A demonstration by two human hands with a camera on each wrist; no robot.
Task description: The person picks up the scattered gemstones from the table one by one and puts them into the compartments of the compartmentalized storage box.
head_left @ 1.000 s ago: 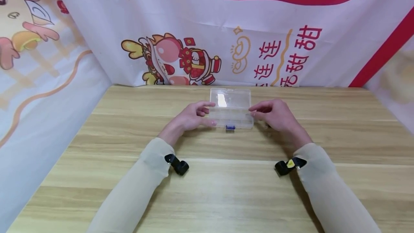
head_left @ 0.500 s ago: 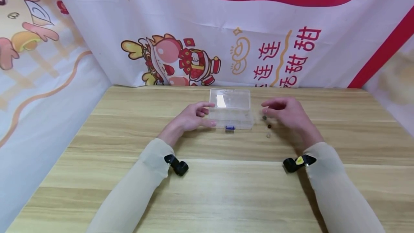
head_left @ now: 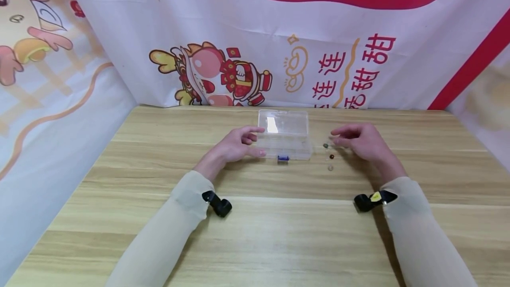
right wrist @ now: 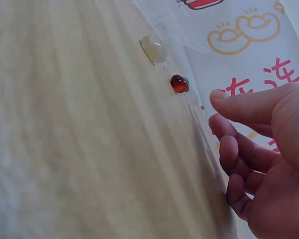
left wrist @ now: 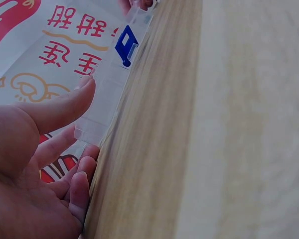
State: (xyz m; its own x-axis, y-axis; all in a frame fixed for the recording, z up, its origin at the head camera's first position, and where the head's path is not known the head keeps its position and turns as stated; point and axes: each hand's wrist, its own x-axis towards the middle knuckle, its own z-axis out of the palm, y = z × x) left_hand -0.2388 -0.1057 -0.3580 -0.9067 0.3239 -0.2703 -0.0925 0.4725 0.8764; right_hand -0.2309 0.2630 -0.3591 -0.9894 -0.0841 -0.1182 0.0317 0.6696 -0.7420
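Observation:
A clear plastic compartment box lies with its lid raised at the back. My left hand holds the box's left end, thumb at the front corner and index finger near the lid. A blue latch hangs at the box's front. To the right of the box, my right hand hovers low over the table, fingers loosely bent and thumb apart, with nothing between them. Beside its fingertips lie small round beads: a dark green one, a red-brown one and a pale translucent one.
The wooden table runs up to a printed cloth hanging behind the box. A small black camera sits on the left wrist, and another black camera on the right.
My right hand has drawn away from the box's right end, moving right, and the beads have come into view. My left hand stays at the box.

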